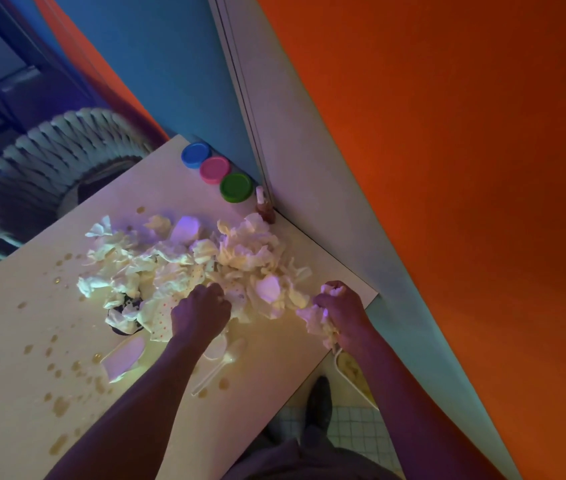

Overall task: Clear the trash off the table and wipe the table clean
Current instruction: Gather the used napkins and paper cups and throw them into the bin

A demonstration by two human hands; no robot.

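Observation:
A heap of crumpled white napkins [184, 261] and paper scraps covers the middle of the pale table [14, 341]. My left hand [201, 311] is curled into the heap's near edge, gripping dotted paper [160, 313]. My right hand [340, 313] grips a wad of napkins [319, 323] at the table's right edge. A white plastic spoon [219, 365] and a small white card [123, 356] lie on the table near my left forearm. Brown drips [59, 403] spot the table's left and near side.
Three round lids, blue [196, 154], pink [215, 169] and green [236, 187], line the far edge by the wall, beside a small bottle [263, 206]. A woven chair [52, 174] stands beyond the table. A white bin [354, 372] with trash stands on the floor below my right hand.

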